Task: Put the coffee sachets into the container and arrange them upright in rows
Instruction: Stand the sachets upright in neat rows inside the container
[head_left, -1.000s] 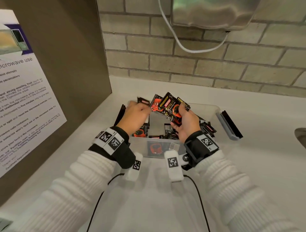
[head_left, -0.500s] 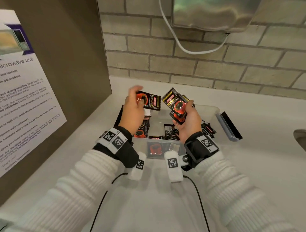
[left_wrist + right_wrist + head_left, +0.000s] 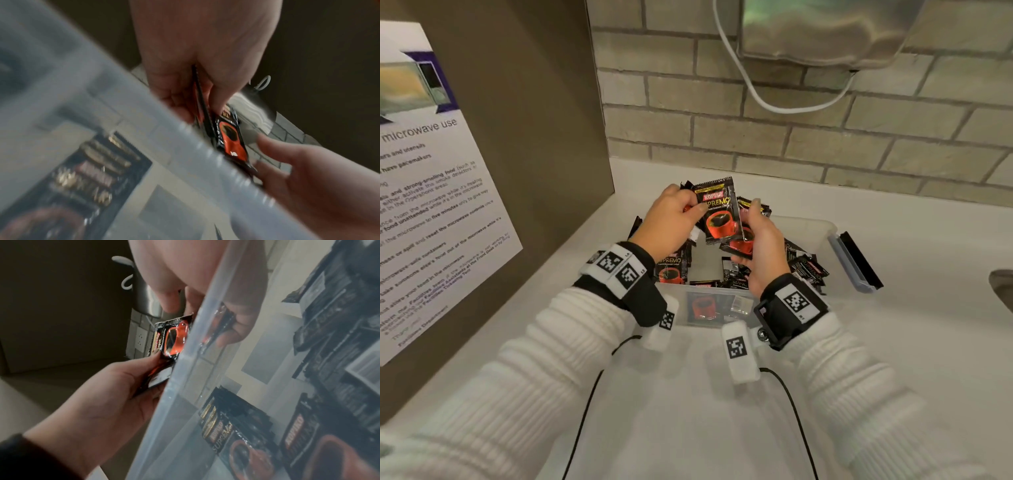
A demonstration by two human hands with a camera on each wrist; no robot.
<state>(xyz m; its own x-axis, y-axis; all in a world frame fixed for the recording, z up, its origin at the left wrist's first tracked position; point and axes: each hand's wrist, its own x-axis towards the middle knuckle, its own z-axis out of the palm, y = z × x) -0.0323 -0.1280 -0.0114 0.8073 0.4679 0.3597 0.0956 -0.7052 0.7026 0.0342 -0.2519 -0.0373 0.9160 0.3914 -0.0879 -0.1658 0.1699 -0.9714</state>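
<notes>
A clear plastic container [image 3: 822, 228] stands on the white counter with loose black-and-red coffee sachets [image 3: 806, 270] lying flat and jumbled inside. My left hand [image 3: 690, 205] pinches one sachet [image 3: 719, 209] upright above the container. It sits against the front of a small stack of sachets [image 3: 739, 245] gripped in my right hand [image 3: 751, 233]. In the left wrist view my left hand [image 3: 195, 100] pinches the sachet [image 3: 202, 104] edge-on. In the right wrist view the container wall [image 3: 185, 378] hides most of the gripped stack.
A brown panel with a microwave notice [image 3: 441, 212] stands close on the left. Behind is a brick wall [image 3: 791, 144] with a steel dispenser [image 3: 825, 31] and white cable overhead. A black clip handle [image 3: 859, 260] sticks out on the container's right; a sink edge [image 3: 1001, 284] lies far right.
Half a second ago my left hand held its sachet apart, to the left. It has now brought it upright against the front of the stack in my right hand.
</notes>
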